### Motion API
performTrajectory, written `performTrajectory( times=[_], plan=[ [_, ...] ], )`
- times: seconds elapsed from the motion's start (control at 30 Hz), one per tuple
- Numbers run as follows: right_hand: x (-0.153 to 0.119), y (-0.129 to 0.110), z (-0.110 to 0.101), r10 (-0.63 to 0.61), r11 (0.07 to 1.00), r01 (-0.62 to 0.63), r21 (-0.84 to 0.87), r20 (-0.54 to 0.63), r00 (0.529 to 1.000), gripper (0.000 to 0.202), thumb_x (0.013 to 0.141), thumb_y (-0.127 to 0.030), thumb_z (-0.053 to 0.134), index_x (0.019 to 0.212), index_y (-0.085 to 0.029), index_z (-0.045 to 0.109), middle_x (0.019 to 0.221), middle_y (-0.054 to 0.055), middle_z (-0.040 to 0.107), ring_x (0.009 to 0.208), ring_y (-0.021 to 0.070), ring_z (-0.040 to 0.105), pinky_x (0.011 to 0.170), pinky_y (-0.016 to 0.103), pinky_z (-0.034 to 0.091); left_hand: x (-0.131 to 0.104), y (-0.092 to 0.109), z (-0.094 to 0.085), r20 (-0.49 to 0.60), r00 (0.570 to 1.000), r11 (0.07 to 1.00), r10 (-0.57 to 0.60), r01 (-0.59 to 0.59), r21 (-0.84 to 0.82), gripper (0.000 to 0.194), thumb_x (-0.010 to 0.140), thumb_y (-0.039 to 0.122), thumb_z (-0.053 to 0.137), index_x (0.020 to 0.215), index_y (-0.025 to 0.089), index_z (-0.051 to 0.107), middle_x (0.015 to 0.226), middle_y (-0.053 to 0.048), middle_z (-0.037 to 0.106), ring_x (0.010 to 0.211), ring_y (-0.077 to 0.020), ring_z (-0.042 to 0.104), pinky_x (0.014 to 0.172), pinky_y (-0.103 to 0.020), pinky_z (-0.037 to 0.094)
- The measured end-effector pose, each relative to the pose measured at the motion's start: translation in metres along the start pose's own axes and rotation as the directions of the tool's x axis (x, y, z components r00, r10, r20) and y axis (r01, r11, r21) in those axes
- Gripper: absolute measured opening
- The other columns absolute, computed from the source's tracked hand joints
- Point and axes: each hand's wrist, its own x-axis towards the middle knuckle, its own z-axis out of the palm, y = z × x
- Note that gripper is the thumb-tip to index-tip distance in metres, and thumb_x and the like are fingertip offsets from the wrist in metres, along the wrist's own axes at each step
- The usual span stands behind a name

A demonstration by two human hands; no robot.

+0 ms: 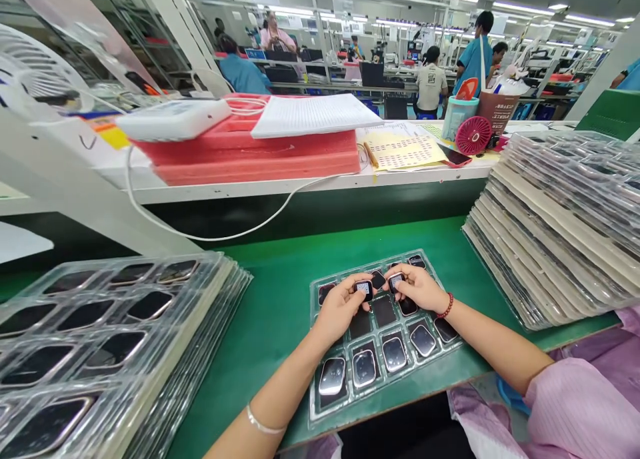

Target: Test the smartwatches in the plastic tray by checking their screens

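My left hand [344,306] is closed on a small dark smartwatch body [364,289], whose lit screen shows a square code. Close beside it, my right hand [416,287] pinches a second smartwatch body [397,282], with a similar code on its face. Both hands are over a clear plastic tray [327,411] on the green bench. Its compartments hold several watch bodies, such as a silver-rimmed one [394,352] in the near row. Some middle compartments under my hands show only a dark bottom. My fingers partly cover the far rows.
Stacked trays of watch bodies [200,326] stand at the left, and a taller tray stack [540,246] at the right. Behind the green mat [273,259], a shelf carries red foam [250,156], papers [320,116], a cup [457,116] and a small pink fan [473,135]. A white cable [220,238] hangs down.
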Motion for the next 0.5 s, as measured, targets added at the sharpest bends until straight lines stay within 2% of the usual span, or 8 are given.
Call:
performTrajectory(
  times=[0.5],
  plan=[
    [0.0006, -0.0017, 0.0014, -0.007, 1.0, 0.007, -0.013, -0.009, 1.0, 0.023, 0.084, -0.024, 0.062, 0.106, -0.016, 0.061, 0.092, 0.005, 0.071, 0.057, 0.0091, 0.061, 0.061, 0.026, 0.055, 0.0015, -0.0047, -0.001, 0.005, 1.0, 1.0, 0.028, -0.028, 0.014, 0.035, 0.079, 0.037, 0.07, 0.107, 0.017, 0.065, 0.091, -0.007, 0.072, 0.056, -0.0135, 0.061, 0.053, -0.026, 0.044]
  ],
)
